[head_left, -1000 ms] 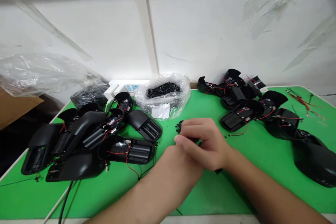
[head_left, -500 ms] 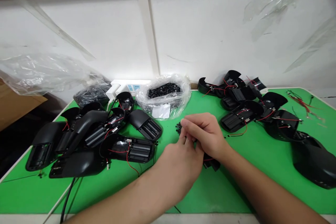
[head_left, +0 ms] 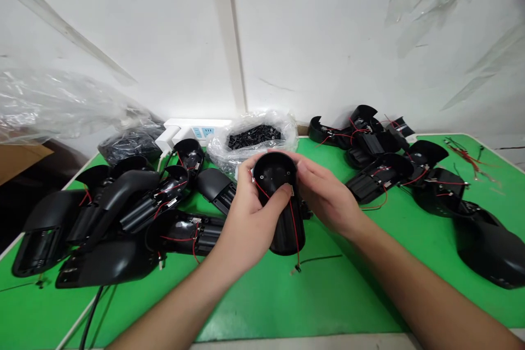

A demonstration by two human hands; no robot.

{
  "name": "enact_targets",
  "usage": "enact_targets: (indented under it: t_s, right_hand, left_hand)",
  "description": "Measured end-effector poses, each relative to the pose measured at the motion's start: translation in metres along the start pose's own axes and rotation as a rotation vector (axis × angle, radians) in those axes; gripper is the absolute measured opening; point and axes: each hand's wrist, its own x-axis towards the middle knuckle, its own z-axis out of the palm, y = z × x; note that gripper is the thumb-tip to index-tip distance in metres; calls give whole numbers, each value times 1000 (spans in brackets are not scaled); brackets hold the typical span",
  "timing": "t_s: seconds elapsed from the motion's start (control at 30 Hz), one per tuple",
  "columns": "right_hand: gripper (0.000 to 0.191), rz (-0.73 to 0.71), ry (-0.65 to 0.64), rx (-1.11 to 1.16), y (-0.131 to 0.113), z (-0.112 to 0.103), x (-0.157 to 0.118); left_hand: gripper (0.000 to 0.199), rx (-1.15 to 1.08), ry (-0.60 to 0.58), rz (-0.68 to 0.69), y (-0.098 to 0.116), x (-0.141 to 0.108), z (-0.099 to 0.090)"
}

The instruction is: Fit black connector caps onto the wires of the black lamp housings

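Observation:
A black plastic housing (head_left: pixel 283 224) with a rounded cup end and a thin red wire is held upright over the green table. My left hand (head_left: pixel 254 213) grips it from the left, its thumb pressed on the inside near a small white label. At the housing's right edge is my right hand (head_left: pixel 328 194), fingers curved behind the part; its fingertips are partly hidden. Below the housing hangs the wire's end with a small connector (head_left: pixel 297 269). Behind the hands stands a clear plastic bag (head_left: pixel 254 136) of small black pieces.
Several black housings (head_left: pixel 118 254) with red wires lie on the left of the green table (head_left: pixel 254 306), and more (head_left: pixel 381 175) on the right. Loose red wires (head_left: pixel 467 158) lie at the back right. A white power strip (head_left: pixel 197 128) sits near the wall.
The housing has come up into clear view, its inside showing. My hands, crossed and clasped before, are now apart on its two sides. The camera view has shifted slightly.

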Motion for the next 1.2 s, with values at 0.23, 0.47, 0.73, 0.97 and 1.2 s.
enact_targets:
  t_s: [0.23,0.47,0.73,0.97,1.2]
  right_hand:
    - [34,66,-17,160,6,5,-2]
    - [34,78,18,155,11,10,0]
    - [42,-147,28,-324,6,7,-8]
    - [48,-423,13,-903,13,8,-12]
    - [51,-469,13,-966,15,10,-11]
  left_hand:
    - [48,-48,-3,4,-7,-6,0]
    - [49,-10,44,16,-9,-8,0]
    - [37,-136,149,-28,-3,-2,-3]
    - [34,-153,266,54,1,5,-12]
    - [37,-128,258,105,-3,5,-11]
